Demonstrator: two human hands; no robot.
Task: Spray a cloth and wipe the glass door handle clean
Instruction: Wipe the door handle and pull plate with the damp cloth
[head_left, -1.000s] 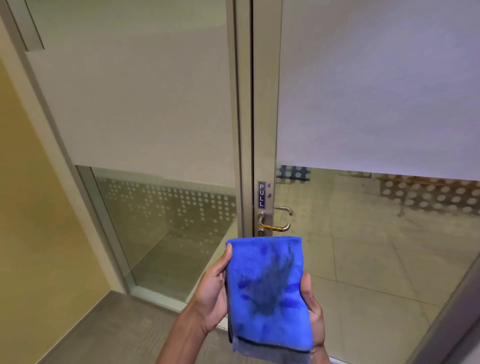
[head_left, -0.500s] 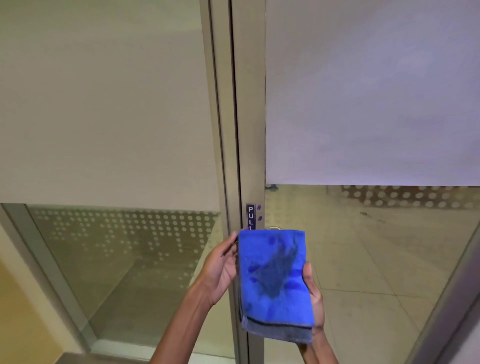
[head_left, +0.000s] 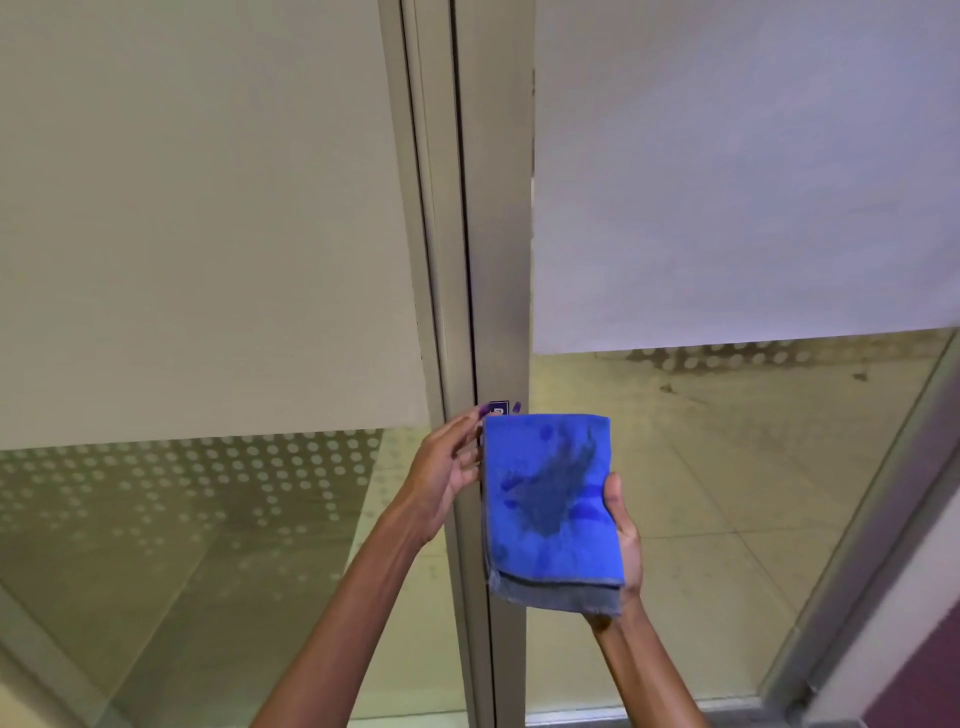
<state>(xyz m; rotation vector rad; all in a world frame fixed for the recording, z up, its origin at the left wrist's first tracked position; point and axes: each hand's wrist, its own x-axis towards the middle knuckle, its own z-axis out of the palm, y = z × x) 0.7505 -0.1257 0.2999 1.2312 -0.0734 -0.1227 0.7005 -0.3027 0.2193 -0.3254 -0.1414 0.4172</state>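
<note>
A folded blue cloth with a dark wet patch in its middle is held upright in front of the glass door's metal stile. My right hand grips its right edge and lower corner. My left hand sits at the cloth's left edge with fingers spread; whether it still touches the cloth I cannot tell. The cloth hides the door handle. Only the top of the PULL sign shows above it.
Frosted film covers the upper glass of the left panel and the door. Clear glass below shows a tiled floor beyond. A metal frame slants at the right edge.
I have come closer to the door and the view has risen. The cloth has moved up over the handle, which showed a second ago. My left hand's fingers have loosened at the cloth's edge.
</note>
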